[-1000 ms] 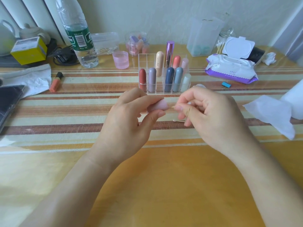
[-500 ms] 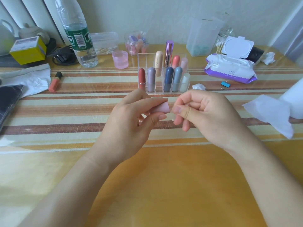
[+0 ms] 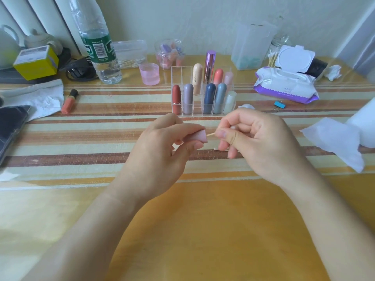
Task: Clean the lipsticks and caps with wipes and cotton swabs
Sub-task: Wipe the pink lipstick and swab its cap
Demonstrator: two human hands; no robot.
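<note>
My left hand (image 3: 160, 153) grips a pale pink lipstick cap (image 3: 197, 137) between thumb and fingers, its open end turned right. My right hand (image 3: 255, 142) pinches a wooden cotton swab (image 3: 211, 134) whose stick points into the cap's mouth; the tip is hidden inside. A clear acrylic organizer (image 3: 203, 115) behind my hands holds several lipsticks, among them a red one (image 3: 176, 96) and a navy one (image 3: 209, 96). An open wet-wipe pack (image 3: 286, 86) lies at the back right.
A used white wipe (image 3: 332, 138) lies at the right. An orange lip tube (image 3: 69, 101), tissue (image 3: 38, 98) and a phone (image 3: 10, 126) sit at the left. A water bottle (image 3: 97, 43), pink cup (image 3: 149, 74), swab jar (image 3: 273, 55) and blue clip (image 3: 279, 104) stand behind.
My right hand has pulled slightly back to the right, so a short length of the swab stick shows between my thumb and the cap. The left hand holds the cap nearly still.
</note>
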